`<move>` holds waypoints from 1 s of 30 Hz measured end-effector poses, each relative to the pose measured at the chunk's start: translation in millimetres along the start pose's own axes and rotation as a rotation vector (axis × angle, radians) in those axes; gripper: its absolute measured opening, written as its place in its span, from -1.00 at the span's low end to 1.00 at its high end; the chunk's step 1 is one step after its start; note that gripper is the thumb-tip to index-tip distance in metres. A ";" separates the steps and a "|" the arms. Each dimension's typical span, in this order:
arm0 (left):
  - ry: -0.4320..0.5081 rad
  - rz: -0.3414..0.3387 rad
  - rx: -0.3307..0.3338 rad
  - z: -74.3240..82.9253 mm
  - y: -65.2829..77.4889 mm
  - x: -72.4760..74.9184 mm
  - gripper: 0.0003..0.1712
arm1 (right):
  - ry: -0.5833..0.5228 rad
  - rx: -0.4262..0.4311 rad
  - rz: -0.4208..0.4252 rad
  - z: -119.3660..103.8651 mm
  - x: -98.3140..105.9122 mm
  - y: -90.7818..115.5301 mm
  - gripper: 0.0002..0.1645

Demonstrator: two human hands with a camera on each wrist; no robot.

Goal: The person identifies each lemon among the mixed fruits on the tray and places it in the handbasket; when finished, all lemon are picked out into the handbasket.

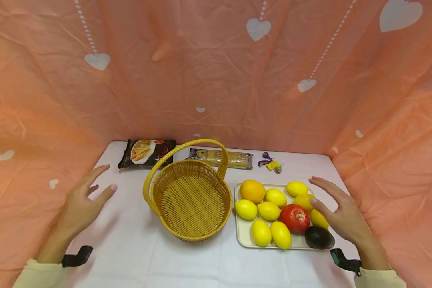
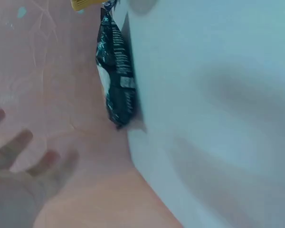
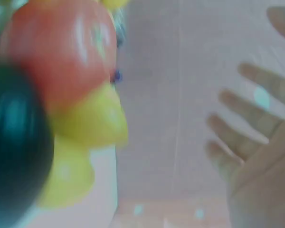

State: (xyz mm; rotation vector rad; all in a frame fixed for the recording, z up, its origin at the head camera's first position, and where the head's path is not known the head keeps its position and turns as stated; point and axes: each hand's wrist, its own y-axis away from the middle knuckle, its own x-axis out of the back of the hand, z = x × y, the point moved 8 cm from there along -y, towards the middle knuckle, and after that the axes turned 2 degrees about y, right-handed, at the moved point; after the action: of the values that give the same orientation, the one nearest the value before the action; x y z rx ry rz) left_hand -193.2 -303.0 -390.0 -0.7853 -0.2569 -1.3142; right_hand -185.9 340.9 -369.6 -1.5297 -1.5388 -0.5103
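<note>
My left hand (image 1: 83, 205) is raised at the left of the table, fingers spread and holding nothing. It is nearest to a black noodle packet (image 1: 143, 154), whose edge also shows in the left wrist view. Over the right edge of a cream tray (image 1: 242, 237) hovers my right hand (image 1: 347, 218), fingers apart and nothing in them. The tray bears several yellow lemons (image 1: 269, 211), an orange (image 1: 252, 191), a round red fruit (image 1: 294, 219) like a pomegranate and a dark avocado-like fruit (image 1: 319, 237). Between the hands stands a woven basket (image 1: 194, 204) with an upright handle, nothing inside.
Behind the basket lies a long clear packet of dry noodles (image 1: 234, 159). Several small wrapped sweets (image 1: 272, 165) are to its right. White cloth covers the table (image 1: 129, 248), and a pink curtain (image 1: 209, 72) with white hearts encloses its back and sides.
</note>
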 end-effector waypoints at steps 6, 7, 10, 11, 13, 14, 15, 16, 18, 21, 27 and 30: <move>0.379 0.000 -0.010 -7.3 43.7 25.1 -0.30 | -0.152 -0.033 0.013 38.8 29.8 34.2 -0.40; 0.454 -0.004 -0.025 -6.4 49.6 27.3 -0.31 | -0.177 -0.035 0.011 43.2 31.5 38.7 -0.41; 0.639 -0.024 -0.071 -2.8 64.2 27.4 -0.35 | -0.218 -0.060 0.013 55.3 30.8 48.8 -0.42; 0.670 -0.036 -0.079 -1.4 68.2 24.6 -0.35 | -0.224 -0.072 0.011 58.8 29.0 51.3 -0.43; 0.696 -0.074 -0.074 0.8 75.6 14.2 -0.35 | -0.238 -0.100 0.010 65.2 24.2 54.7 -0.43; 0.700 -0.102 -0.067 1.4 79.0 7.0 -0.34 | -0.242 -0.112 0.010 68.1 21.4 55.8 -0.44; 0.698 -0.133 -0.062 2.2 82.4 -1.3 -0.34 | -0.240 -0.119 0.007 70.6 18.6 56.4 -0.45; 0.691 -0.166 -0.056 2.9 85.8 -9.9 -0.34 | -0.246 -0.124 0.006 73.0 15.7 56.8 -0.45; 0.646 -0.226 -0.012 4.0 92.5 -27.5 -0.33 | -0.250 -0.138 -0.004 78.1 9.5 56.9 -0.45; 0.640 -0.298 0.026 8.3 100.5 -52.6 -0.33 | -0.239 -0.169 -0.025 85.4 0.5 56.0 -0.42; 0.689 -0.351 0.100 24.4 112.1 -96.8 -0.28 | -0.217 -0.250 -0.027 95.9 -11.6 52.3 -0.36; 0.693 -0.334 0.143 33.6 116.2 -115.0 -0.26 | -0.188 -0.263 -0.017 100.5 -16.2 50.3 -0.36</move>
State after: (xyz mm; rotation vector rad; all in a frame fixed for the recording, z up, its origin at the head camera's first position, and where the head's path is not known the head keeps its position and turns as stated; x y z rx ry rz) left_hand -107.8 -188.2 -475.8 -0.1344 0.0804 -1.7790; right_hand -170.2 419.5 -450.1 -1.8097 -1.6798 -0.6120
